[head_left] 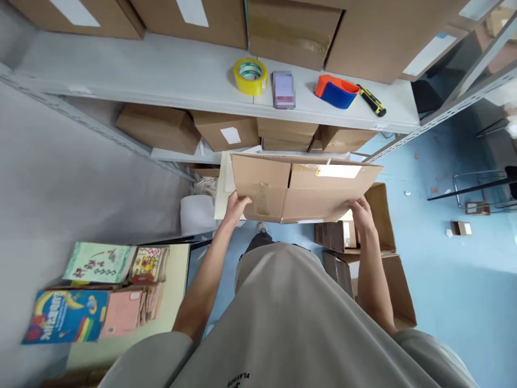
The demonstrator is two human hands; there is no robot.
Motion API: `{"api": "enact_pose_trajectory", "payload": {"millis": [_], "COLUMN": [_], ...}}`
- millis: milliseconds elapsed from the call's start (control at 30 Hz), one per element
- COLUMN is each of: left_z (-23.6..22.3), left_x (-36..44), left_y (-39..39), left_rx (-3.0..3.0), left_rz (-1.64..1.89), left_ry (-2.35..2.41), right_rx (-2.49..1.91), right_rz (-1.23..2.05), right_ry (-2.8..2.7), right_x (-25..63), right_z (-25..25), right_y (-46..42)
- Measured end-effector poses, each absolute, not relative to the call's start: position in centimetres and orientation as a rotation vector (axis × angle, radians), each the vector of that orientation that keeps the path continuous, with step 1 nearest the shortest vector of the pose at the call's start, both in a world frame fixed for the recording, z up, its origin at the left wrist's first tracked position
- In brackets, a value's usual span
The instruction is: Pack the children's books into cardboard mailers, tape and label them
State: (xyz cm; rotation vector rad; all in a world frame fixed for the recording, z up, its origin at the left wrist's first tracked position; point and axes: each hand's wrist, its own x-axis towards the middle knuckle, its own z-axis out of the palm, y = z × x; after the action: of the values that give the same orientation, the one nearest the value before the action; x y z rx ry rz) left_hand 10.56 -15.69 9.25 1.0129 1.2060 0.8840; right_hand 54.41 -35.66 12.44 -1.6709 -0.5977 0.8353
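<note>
A flattened cardboard box (311,196) is held up in front of my body, below the shelves. It carries a white label (338,171) near its upper edge and a strip of brown tape on its left part. My left hand (236,208) grips its lower left edge, with the thumb on the near face. At the lower right edge, my right hand (361,214) is closed on the same box. The fingers behind the cardboard are hidden on both sides.
The metal shelf (161,67) ahead bears a yellow tape roll (250,76), a phone (284,89), an orange and blue tape dispenser (337,91) and a utility knife (372,101). Books (99,262) lie on a table at left. Open cartons (398,285) stand at right.
</note>
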Motion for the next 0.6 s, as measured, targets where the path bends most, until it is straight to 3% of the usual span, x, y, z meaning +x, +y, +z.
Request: {"api": "enact_pose_trajectory", "payload": {"millis": [267, 600], "left_z": [7.8, 7.3], "left_x": [15.3, 21.4], "left_y": [-8.0, -5.8], "left_rx": [1.186, 1.310], "left_rz": [0.814, 0.657], "left_ry": [0.938, 0.837], "right_rx": [-1.736, -1.743], "right_rz": [0.850, 0.996], "right_ry": [-0.605, -0.730], "right_x": [53.2, 53.2], "right_z": [12.7, 10.8], "right_y": [-33.5, -30.6]}}
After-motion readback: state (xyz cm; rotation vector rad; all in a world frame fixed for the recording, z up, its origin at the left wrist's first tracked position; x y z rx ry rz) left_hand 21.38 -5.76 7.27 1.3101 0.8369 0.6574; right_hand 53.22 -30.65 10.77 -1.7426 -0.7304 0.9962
